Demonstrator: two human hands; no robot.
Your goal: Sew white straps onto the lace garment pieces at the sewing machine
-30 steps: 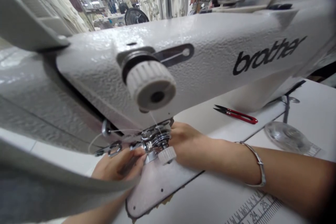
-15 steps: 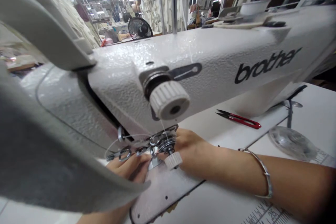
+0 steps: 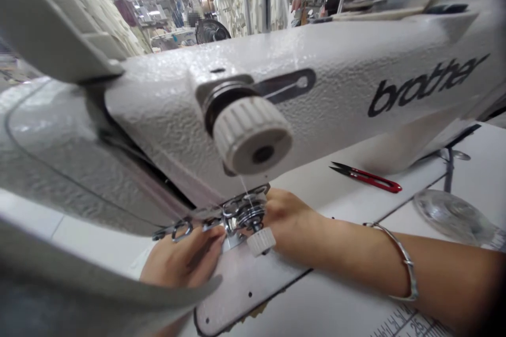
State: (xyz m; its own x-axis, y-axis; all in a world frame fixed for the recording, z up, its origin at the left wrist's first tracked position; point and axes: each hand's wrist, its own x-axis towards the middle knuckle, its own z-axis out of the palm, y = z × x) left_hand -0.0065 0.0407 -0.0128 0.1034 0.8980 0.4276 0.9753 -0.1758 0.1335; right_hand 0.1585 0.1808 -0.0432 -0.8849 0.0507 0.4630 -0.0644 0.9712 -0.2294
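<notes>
A white sewing machine (image 3: 332,100) fills the view, its needle area low in the middle. My left hand (image 3: 179,260) is left of the presser foot (image 3: 233,240), its fingers bent and pressed together close to the foot; what they pinch is hidden. A bit of white cloth (image 3: 139,262) shows beside that hand. My right hand (image 3: 288,216) lies on the bed behind the small thread tension knob (image 3: 261,242), which with the machine head hides its fingers. A metal bangle (image 3: 407,260) is on the right wrist.
Red thread snips (image 3: 367,176) lie on the machine bed, right of my right hand. A clear round plastic item (image 3: 450,216) is farther right, by printed ruler marks (image 3: 411,324). A curved grey part (image 3: 79,295) blocks the lower left. A fan (image 3: 213,30) stands behind.
The camera has shifted, so the machine head looks larger and nearer. More of my left hand shows at the presser foot. My right hand stays about where it was.
</notes>
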